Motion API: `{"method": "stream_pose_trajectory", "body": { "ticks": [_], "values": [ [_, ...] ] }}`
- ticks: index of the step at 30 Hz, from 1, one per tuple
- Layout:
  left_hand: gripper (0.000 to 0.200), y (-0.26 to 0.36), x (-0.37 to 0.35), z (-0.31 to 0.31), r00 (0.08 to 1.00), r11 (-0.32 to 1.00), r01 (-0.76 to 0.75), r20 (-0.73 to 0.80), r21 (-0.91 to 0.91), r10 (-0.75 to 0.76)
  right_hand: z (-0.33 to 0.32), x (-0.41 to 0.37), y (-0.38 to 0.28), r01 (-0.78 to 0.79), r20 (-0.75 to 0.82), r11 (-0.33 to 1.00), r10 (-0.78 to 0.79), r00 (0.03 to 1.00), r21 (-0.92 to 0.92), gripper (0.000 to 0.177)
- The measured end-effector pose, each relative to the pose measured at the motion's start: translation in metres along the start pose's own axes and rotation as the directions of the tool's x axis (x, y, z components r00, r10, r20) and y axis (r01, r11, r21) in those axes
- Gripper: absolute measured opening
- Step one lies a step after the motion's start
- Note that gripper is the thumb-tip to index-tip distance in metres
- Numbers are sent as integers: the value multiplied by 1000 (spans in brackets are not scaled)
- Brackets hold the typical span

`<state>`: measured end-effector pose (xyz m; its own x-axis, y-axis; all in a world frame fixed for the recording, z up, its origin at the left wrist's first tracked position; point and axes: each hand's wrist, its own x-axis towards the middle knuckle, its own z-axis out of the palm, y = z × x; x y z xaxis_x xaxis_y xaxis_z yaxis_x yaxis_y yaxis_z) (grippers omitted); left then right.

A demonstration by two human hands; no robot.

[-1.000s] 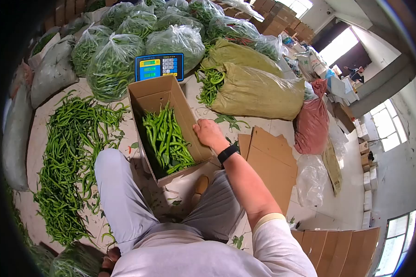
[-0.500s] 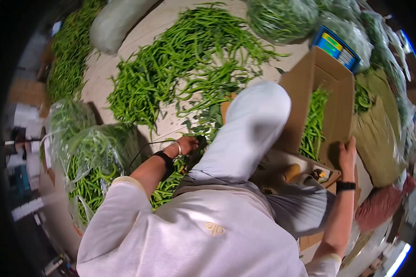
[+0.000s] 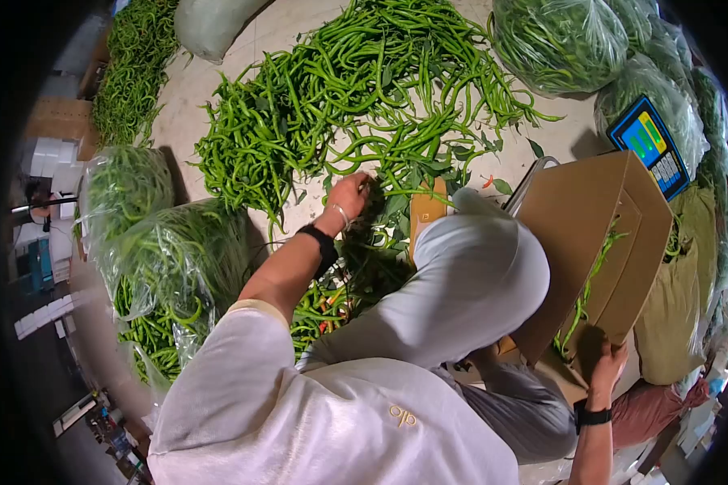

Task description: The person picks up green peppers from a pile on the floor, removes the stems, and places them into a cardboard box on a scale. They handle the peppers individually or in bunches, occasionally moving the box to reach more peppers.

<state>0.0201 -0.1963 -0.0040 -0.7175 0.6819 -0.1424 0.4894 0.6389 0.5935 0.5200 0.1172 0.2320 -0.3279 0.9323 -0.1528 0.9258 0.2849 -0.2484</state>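
On the back of my shirt (image 3: 299,420) sits a small gold logo (image 3: 400,416). Its letters look like "alo", though they are too small for me to be sure. The blue scale (image 3: 651,145) has a lit green-and-yellow screen and a block of white keys, but I cannot read a single digit on either.

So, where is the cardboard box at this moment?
In the head view, the cardboard box is on the person's right, beside the raised knee, with the right hand on its near edge and the blue scale behind it.
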Motion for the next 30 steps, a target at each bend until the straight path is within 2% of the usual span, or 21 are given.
{"method": "stream_pose_trajectory", "body": {
  "ticks": [1,4,5,7,8,9,11,12,13,14,15,16,17,19,20,23,25,26,27,29,30],
  "values": [
    [26,10,19,-3,998,997,-48,-49,55,50,-1,0,-3,-2,9,1000,2,1000,-7,39],
    [29,41,60,4,980,980,-199,1,-20,199,-4,-7,-15,-59,6,998,59,998,-16,41],
    [29,51,67,11,982,981,-191,10,-24,191,-5,-8,-12,-45,10,998,45,999,36,40],
    [29,69,79,25,987,979,-163,21,121,162,-3,-8,-9,-35,25,996,33,999,88,39],
    [25,64,84,39,995,976,-98,31,195,94,-3,-7,-9,-26,36,987,21,999,156,38],
    [25,59,88,45,996,976,-90,39,198,84,-3,-7,-10,-20,47,975,9,999,223,38],
    [22,49,95,55,996,980,-77,59,183,67,-4,-7,-19,-40,68,975,25,997,218,36],
    [20,40,98,59,989,978,-145,-9,151,148,-5,-8,-26,-53,57,969,40,998,243,36],
    [20,31,101,62,990,978,-139,3,156,140,-5,-9,-27,-67,49,961,56,997,267,35],
    [21,29,103,59,1000,994,-10,19,-110,12,-8,-9,-25,-84,86,974,68,994,210,36],
    [21,23,104,56,992,924,129,64,-360,-113,-8,-9,-23,-92,104,973,72,992,210,36],
    [22,8,109,57,992,839,124,84,-529,-94,-9,-10,-23,-114,107,955,87,990,275,36],
    [19,5,113,53,974,713,225,129,-664,-188,-7,-10,-25,-134,109,931,103,989,340,36],
    [19,25,115,29,916,413,361,235,-836,-325,-5,-11,-13,-175,159,895,119,980,410,36],
    [21,24,117,23,923,405,357,249,-842,-294,-6,-11,-13,-165,156,892,108,982,421,36],
    [11,32,121,18,895,329,379,251,-865,-369,-4,-12,-8,-189,149,873,136,980,449,36],
    [9,31,123,15,896,412,422,303,-808,-324,-4,-12,-7,-224,145,857,176,974,464,37],
    [13,31,125,18,881,511,457,290,-728,-374,-5,-12,-7,-222,150,878,174,973,423,37],
    [13,22,125,28,881,513,456,289,-727,-374,-6,-13,-8,-220,154,898,173,973,381,37],
    [17,11,127,46,971,625,231,139,-745,-193,-4,-14,-7,-215,134,891,175,975,401,38],
    [24,9,125,46,981,808,192,112,-557,-157,-4,-16,-7,-209,117,884,176,977,418,38]
  ]
}}
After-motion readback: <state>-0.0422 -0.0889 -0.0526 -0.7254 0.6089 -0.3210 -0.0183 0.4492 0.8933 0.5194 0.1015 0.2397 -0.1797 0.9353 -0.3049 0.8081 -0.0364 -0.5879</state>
